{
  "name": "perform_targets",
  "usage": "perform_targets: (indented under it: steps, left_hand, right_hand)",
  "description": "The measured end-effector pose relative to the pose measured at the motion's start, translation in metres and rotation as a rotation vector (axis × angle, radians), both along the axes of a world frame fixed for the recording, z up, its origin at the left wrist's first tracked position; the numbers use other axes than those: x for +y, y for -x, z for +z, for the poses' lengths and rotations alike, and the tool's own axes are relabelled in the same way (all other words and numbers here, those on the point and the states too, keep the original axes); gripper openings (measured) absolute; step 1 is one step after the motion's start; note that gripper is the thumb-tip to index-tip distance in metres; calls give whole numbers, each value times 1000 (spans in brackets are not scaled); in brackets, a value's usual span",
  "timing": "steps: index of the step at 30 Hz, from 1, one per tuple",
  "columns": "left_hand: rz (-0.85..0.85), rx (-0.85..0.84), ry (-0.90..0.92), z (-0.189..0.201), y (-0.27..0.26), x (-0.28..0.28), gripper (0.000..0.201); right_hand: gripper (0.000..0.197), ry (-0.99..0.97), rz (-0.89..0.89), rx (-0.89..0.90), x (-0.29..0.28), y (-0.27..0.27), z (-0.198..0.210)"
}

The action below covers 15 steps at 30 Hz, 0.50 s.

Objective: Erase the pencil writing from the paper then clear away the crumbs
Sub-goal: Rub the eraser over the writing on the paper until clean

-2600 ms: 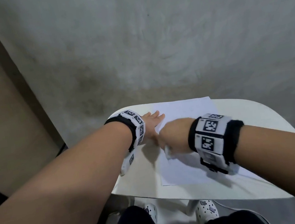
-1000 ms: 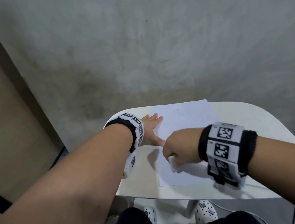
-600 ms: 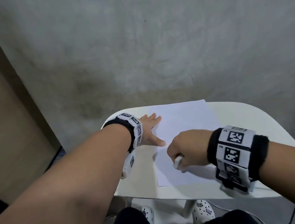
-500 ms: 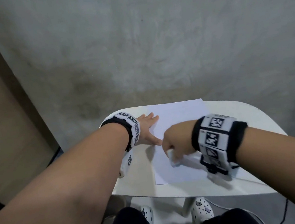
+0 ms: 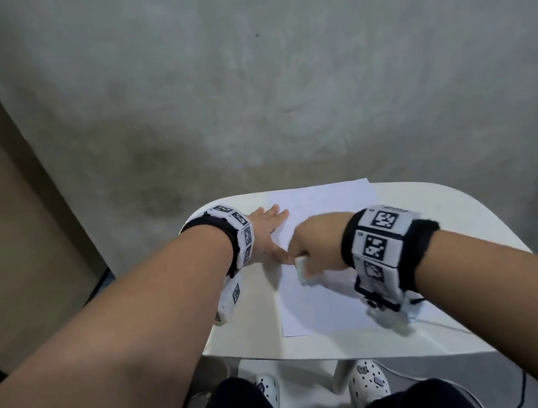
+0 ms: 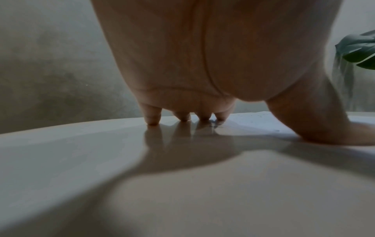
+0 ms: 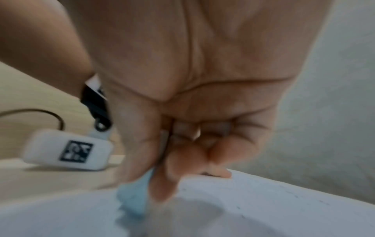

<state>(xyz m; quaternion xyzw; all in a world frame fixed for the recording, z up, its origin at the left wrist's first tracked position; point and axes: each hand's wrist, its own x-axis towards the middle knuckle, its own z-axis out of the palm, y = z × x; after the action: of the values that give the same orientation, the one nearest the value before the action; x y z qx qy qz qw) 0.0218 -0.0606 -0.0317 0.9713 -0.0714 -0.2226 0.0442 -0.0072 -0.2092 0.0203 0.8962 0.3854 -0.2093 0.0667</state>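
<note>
Erasing mid-stroke: right hand (image 5: 315, 247) has swung back up the paper (image 5: 327, 209) toward the left hand (image 5: 267, 235).
Bench (image 5: 463, 221) carries the paper; a second ago the right hand rubbed nearer the paper's near edge, so erasing goes on and crumbs (image 7: 294, 196) remain unswept. Left hand, fingers straight, presses flat at the paper's left edge. Right hand pinches the eraser (image 7: 134, 194), tip on the paper just beside the left thumb (image 6: 316, 121).

The head camera looks down from above at the table (image 5: 462, 211) and paper (image 5: 323, 203). Each wrist camera sits low, very close, facing along its fingers; all share the paper.
</note>
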Motion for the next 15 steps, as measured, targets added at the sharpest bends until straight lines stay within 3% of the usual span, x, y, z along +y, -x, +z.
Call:
perform_targets:
  steps: [3,7,10,13,15]
  left_hand:
    - [11,-33,4,-2,1,0,107]
    - [11,-30,-9,-1,4,-1,102]
    - [15,-31,-11,1,5,-1,101]
    - [13,-28,-2,-1,4,-1,103]
    - [15,-24,-2,1,4,-1,103]
  right_hand:
    - [12,-86,11,-91,-5,1,-7]
    - [23,58,68,-47,-24,18,-8]
    - [3,139,42,40,-16,18,4]
    - [19,156,-13,-110,3,7,6]
    - [20,174,-19,-189,5,5,-1]
